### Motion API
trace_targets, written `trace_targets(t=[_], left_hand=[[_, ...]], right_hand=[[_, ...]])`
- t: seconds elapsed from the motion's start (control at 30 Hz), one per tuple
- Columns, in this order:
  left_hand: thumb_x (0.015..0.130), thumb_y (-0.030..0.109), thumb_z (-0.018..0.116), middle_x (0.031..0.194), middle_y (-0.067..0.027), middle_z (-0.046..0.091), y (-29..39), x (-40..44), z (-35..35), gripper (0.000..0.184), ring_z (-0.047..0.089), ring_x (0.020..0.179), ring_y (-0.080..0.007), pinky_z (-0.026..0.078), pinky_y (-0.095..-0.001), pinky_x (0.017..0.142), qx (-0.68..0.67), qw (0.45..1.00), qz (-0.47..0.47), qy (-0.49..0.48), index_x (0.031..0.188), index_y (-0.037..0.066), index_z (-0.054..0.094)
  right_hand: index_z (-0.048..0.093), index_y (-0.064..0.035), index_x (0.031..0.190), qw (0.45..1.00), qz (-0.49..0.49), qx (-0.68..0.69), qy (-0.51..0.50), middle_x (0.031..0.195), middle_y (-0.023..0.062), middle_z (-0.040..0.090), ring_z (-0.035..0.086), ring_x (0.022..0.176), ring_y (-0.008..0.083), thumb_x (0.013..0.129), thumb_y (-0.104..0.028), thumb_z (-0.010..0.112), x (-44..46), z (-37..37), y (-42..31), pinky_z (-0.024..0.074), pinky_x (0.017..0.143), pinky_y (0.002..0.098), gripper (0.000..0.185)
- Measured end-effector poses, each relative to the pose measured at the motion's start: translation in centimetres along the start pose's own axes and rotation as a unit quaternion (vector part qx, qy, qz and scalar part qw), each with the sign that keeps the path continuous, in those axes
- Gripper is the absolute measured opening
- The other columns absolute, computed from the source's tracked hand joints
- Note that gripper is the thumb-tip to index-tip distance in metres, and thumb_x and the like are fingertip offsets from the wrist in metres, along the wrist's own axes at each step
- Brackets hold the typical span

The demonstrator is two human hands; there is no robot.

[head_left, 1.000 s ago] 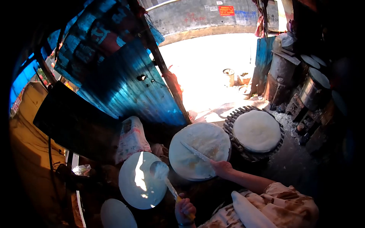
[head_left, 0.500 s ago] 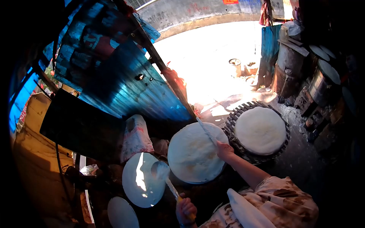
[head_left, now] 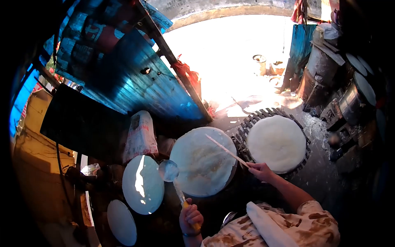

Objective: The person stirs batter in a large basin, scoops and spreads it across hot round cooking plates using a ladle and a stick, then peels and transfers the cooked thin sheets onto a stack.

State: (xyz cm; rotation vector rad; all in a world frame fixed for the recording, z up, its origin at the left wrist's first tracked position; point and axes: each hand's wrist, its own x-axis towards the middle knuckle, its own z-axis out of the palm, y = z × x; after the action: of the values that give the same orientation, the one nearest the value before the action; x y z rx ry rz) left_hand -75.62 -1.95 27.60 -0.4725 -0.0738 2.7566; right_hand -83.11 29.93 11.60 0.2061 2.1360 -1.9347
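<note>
My left hand (head_left: 191, 216) is closed around the yellow handle of a ladle (head_left: 168, 170). The ladle's round head hangs between two pale discs. In my right hand (head_left: 262, 171) is a long thin stick (head_left: 226, 151), slanting up and left over a large round griddle (head_left: 184, 188). A thin pale sheet of batter or flatbread (head_left: 199, 158) covers most of the griddle. Just beyond my right hand, another round pale sheet (head_left: 277, 142) lies on a dark ribbed round base (head_left: 243, 140). Left of the ladle stands a pale round disc (head_left: 154, 187) with a bright sunlit streak.
A smaller pale disc (head_left: 122, 222) is at lower left. Behind the griddle are a printed sack (head_left: 140, 136) and a blue corrugated panel (head_left: 156, 82). Drums and a metal pot (head_left: 352, 103) crowd the right side. Buckets (head_left: 259, 65) stand on the sunlit ground.
The stick has swung lower, from upright to a flatter slant across the sheet, as my right hand moved right and down. The ladle's head rose relative to the discs. The camera view shifted slightly.
</note>
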Motion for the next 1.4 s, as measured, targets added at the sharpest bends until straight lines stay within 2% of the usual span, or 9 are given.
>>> trace_targets(t=[0.07,0.2,0.3,0.4,0.43,0.77,1.07,1.2,1.4], left_hand=[[0.090,0.008,0.035,0.058,0.0005,0.038,-0.4,0.1,0.1,0.030,0.040,0.042,-0.0022,0.038,-0.0174,0.040,0.015,1.000,0.012,-0.003,0.116,-0.003,0.044],[0.091,0.007,0.033,0.057,0.0008,0.037,-1.2,-0.4,0.4,0.028,0.038,0.042,-0.0031,0.037,-0.0179,0.041,0.009,1.000,0.019,0.005,0.116,0.002,0.046],[0.090,0.008,0.034,0.058,0.0007,0.038,-1.9,-1.0,0.5,0.030,0.039,0.042,-0.0021,0.038,-0.0177,0.040,0.020,0.998,0.065,0.012,0.117,-0.003,0.044],[0.091,0.008,0.033,0.058,0.0007,0.038,-2.2,-1.2,0.3,0.030,0.039,0.041,-0.0022,0.038,-0.0180,0.040,0.012,0.996,0.091,0.021,0.117,-0.002,0.045],[0.091,0.008,0.033,0.058,0.0006,0.038,-2.1,-1.1,0.1,0.030,0.039,0.041,-0.0023,0.038,-0.0180,0.040,0.014,0.995,0.093,0.018,0.117,-0.002,0.045],[0.091,0.009,0.033,0.057,0.0006,0.037,-2.6,0.0,-0.1,0.029,0.037,0.040,-0.0022,0.037,-0.0178,0.040,-0.008,0.996,0.084,-0.002,0.116,-0.002,0.045],[0.091,0.008,0.034,0.056,0.0013,0.036,-2.3,-0.2,-0.7,0.028,0.035,0.038,-0.0026,0.037,-0.0184,0.039,-0.019,0.996,0.090,0.010,0.115,0.001,0.046],[0.090,0.007,0.036,0.057,0.0010,0.036,-1.7,-0.4,-1.3,0.027,0.037,0.040,-0.0042,0.036,-0.0189,0.040,-0.032,0.996,0.079,0.005,0.114,0.004,0.048],[0.090,0.007,0.037,0.056,0.0009,0.036,-1.5,-1.0,-1.7,0.027,0.036,0.040,-0.0041,0.036,-0.0188,0.040,-0.029,0.994,0.097,0.027,0.114,0.005,0.048]], right_hand=[[0.056,-0.0071,0.115,0.993,-0.116,-0.005,0.032,0.070,-0.0009,0.059,0.046,0.061,0.0042,0.083,-0.015,0.057,5.2,-1.0,0.0,0.0414,0.057,0.0202,0.033],[0.056,-0.0087,0.114,0.985,-0.104,-0.137,0.018,0.076,0.0115,0.065,0.059,0.067,0.0111,0.082,-0.019,0.057,12.7,-2.3,-1.5,0.0462,0.065,0.0268,0.034],[0.055,-0.0124,0.116,0.971,-0.098,-0.217,-0.029,0.084,0.0185,0.063,0.064,0.078,0.0243,0.083,-0.026,0.054,15.0,-2.3,-0.6,0.0462,0.075,0.0334,0.036],[0.053,-0.0136,0.117,0.954,-0.175,-0.231,-0.073,0.086,0.0190,0.063,0.063,0.080,0.0260,0.083,-0.026,0.054,14.1,-3.5,1.4,0.0462,0.075,0.0335,0.037],[0.053,-0.0158,0.118,0.949,-0.071,-0.280,-0.125,0.087,0.0191,0.062,0.063,0.080,0.0274,0.083,-0.025,0.053,11.5,-4.0,-2.8,0.0463,0.075,0.0341,0.037],[0.048,-0.0323,0.122,0.896,-0.119,-0.405,-0.135,0.076,0.0152,0.061,0.061,0.070,0.0318,0.084,-0.032,0.052,8.2,-5.5,-0.1,0.0476,0.067,0.0412,0.038],[0.050,-0.0311,0.120,0.893,-0.182,-0.376,-0.166,0.069,0.0140,0.060,0.059,0.063,0.0313,0.083,-0.026,0.054,5.3,-7.7,1.2,0.0477,0.060,0.0399,0.038],[0.049,-0.0292,0.120,0.808,-0.228,-0.526,-0.131,0.066,0.0123,0.059,0.059,0.059,0.0311,0.084,-0.027,0.051,6.9,-6.9,-1.6,0.0461,0.054,0.0433,0.036],[0.050,-0.0274,0.120,0.825,-0.160,-0.539,-0.058,0.070,0.0135,0.061,0.060,0.063,0.0323,0.083,-0.031,0.052,11.4,-3.3,-3.5,0.0463,0.056,0.0435,0.037]])
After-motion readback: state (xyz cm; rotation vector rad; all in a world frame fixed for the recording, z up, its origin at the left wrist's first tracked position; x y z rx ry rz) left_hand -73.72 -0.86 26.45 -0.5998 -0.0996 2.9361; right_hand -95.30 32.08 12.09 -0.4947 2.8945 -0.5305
